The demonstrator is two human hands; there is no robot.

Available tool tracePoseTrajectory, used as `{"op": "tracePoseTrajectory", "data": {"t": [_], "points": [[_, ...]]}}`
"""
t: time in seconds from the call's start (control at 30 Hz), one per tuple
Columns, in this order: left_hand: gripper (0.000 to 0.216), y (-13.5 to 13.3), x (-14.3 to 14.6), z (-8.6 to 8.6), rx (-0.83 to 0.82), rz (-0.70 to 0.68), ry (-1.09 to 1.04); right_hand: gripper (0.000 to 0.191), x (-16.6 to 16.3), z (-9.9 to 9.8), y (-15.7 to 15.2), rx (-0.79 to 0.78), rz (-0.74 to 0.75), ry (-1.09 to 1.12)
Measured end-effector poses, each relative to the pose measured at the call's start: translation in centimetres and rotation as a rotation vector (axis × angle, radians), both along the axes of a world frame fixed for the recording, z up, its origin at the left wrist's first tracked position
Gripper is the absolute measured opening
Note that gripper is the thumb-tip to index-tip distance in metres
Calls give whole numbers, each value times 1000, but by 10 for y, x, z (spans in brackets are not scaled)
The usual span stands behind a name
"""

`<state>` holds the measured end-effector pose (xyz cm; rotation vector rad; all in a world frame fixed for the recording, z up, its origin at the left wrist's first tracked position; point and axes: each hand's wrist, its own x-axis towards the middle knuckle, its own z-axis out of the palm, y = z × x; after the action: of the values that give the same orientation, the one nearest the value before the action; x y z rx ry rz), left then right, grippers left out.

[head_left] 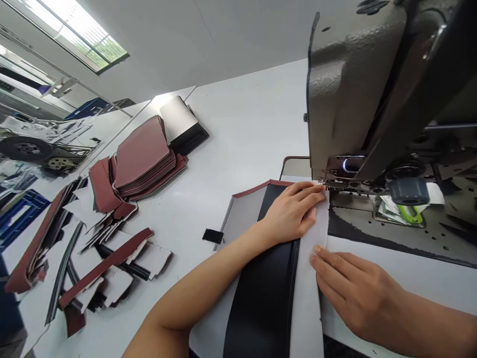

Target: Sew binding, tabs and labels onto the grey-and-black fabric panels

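Note:
A sewn panel (261, 298) lies on the table under the sewing machine (346, 89). It has a grey mesh part, a wide black band, a white strip (309, 288) along its right side and dark red binding at its far edge. My left hand (292, 211) rests on the black band and white strip, its fingers stretched toward the presser foot (326, 186). Nearer to me, my right hand (354, 288) pinches the right edge of the white strip between thumb and fingers. The needle point is too small to make out.
Stacked dark red pieces (143, 154) and a black stack with a pale top (182, 124) lie to the left. Loose strips and white-backed offcuts (112, 268) are heaped nearer. A green thread snipper (410, 214) lies on the machine bed. Blue crates (22, 219) stand far left.

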<state>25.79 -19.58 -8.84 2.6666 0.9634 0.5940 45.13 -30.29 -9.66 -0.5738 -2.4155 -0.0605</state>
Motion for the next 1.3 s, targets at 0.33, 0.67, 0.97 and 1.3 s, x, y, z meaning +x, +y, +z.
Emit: {"op": "tracePoseTrajectory", "data": {"t": [0.33, 0.67, 0.97, 1.3], "points": [[33, -1, 2, 2, -46, 14, 34, 36, 0, 1, -1, 38, -21, -7], [30, -4, 2, -1, -18, 17, -17, 31, 1, -2, -3, 62, -16, -14], [29, 1, 1, -1, 7, -1, 9, 30, 0, -2, -3, 34, -28, -18], [26, -11, -8, 1, -27, -48, -17, 32, 0, -1, 5, 40, -72, -42]]}}
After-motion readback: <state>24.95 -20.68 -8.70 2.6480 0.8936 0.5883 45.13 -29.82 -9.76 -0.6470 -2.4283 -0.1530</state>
